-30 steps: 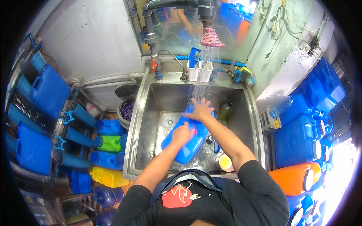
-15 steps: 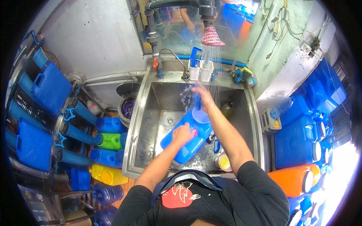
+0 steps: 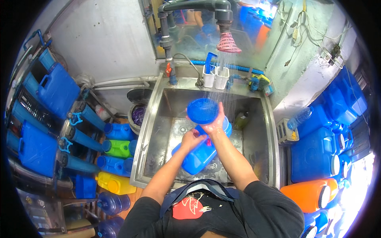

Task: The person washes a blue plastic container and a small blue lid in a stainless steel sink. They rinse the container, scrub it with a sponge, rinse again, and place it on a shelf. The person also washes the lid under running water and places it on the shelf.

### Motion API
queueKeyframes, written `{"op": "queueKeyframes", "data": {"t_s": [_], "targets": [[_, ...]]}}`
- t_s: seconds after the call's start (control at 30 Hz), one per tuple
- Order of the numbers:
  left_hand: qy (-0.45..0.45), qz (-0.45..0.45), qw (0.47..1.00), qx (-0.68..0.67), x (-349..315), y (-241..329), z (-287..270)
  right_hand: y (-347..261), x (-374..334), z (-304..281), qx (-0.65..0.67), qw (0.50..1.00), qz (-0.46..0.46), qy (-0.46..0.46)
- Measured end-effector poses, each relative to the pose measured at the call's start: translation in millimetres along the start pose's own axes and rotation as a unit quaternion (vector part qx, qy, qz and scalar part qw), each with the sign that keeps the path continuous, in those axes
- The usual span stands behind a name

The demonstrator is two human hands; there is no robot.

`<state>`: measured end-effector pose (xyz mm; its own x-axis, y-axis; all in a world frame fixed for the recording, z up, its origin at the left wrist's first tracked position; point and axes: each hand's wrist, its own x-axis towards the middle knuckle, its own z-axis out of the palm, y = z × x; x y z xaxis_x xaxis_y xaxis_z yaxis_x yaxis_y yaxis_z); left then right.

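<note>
A blue jug lies tilted in the steel sink. My left hand is closed round its handle, beside a small red part. Over the jug's mouth end, my right hand grips a wide, round blue lid by its edge. The lid's hollow side faces up, under water falling from a pink-wrapped shower head. Part of the jug's mouth is hidden behind my right hand and the lid.
Two white cups, one holding a blue brush, stand on the sink's back ledge. A greenish bottle is inside the sink at right. Jugs crowd both sides, including a yellow one and an orange one.
My right hand has turned, bringing the lid from edge-on to hollow side up, nearer the jug. My left hand stays on the jug, which has shifted slightly.
</note>
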<state>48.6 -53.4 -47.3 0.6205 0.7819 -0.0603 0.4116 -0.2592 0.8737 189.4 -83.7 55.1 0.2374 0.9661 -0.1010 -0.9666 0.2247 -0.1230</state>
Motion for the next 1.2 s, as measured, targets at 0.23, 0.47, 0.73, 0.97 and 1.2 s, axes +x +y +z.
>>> {"op": "queueKeyframes", "data": {"t_s": [0.23, 0.47, 0.73, 0.97, 1.2], "targets": [[0.059, -0.013, 0.994, -0.091, 14, -9, 11, -23, 7, -5, -0.002, 0.999, -0.050, -0.016], [0.061, -0.130, 0.771, -0.620, 31, 70, -14, -47, 3, -13, -0.215, 0.959, -0.140, 0.117], [0.092, -0.030, 0.826, -0.555, 71, 142, 20, -98, -1, 9, -0.814, 0.534, -0.134, 0.183], [0.045, 0.237, 0.955, -0.170, 102, 157, 28, -52, -9, 28, -0.271, 0.951, -0.135, 0.068], [0.047, 0.183, 0.953, -0.238, 125, 142, 33, -53, 1, 46, -0.263, 0.935, -0.210, 0.109]]}}
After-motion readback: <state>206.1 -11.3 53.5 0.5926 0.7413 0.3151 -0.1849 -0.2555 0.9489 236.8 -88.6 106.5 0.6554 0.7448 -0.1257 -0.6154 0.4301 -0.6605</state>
